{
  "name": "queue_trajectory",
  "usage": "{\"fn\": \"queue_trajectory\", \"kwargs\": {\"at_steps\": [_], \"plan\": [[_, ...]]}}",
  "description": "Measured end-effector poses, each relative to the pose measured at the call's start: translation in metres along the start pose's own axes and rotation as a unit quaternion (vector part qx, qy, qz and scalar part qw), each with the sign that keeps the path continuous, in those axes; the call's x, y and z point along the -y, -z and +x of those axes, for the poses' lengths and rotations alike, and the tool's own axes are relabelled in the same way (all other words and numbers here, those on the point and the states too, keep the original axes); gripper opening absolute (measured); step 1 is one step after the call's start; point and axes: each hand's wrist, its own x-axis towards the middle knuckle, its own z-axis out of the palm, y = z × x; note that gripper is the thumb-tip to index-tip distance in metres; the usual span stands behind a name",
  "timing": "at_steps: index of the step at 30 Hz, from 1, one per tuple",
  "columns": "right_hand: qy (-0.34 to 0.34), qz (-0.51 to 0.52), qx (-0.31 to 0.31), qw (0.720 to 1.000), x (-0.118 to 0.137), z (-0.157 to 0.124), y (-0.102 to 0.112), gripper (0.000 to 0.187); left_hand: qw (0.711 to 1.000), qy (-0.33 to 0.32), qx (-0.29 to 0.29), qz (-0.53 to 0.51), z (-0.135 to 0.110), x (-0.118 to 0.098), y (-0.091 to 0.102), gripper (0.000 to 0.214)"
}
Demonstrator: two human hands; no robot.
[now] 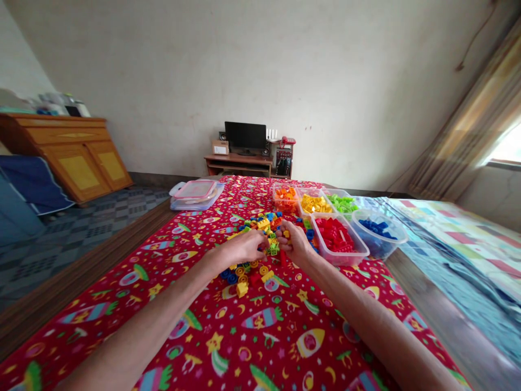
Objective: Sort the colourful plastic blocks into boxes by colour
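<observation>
A mixed pile of toy building bricks (264, 223) lies on the red patterned tablecloth, in yellow, blue, green, orange and red. My left hand (249, 245) hangs over the near left side of the pile, fingers bent downward and thumb a little apart, with no brick visible in it. Green bricks (273, 248) lie just beyond its fingertips. At the pile's right edge, my right hand (299, 243) has its fingers curled around a small yellow brick (286, 234). Several yellow and blue round pieces and a loose yellow brick (242, 289) lie nearer to me. My left hand hides part of the pile.
Clear containers of bricks stand to the right: orange (285, 206), yellow (316, 204), green (342, 203), red (337, 234) and a round blue one (378, 230). Stacked lids (196, 190) lie at the far left table edge. A bed (459, 244) adjoins the right side.
</observation>
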Motion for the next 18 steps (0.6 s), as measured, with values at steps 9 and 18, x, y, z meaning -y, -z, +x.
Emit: {"fn": "queue_trajectory", "kwargs": {"at_steps": [9,18], "plan": [[0.003,-0.011,-0.004,1.000,-0.003,0.000,0.000,0.032,0.997,0.044,0.032,0.055,-0.001,-0.004,-0.009,0.019],[-0.001,-0.046,-0.041,0.998,-0.006,0.002,0.002,0.016,0.968,0.055,-0.133,-0.207,0.007,0.002,0.007,0.031]]}}
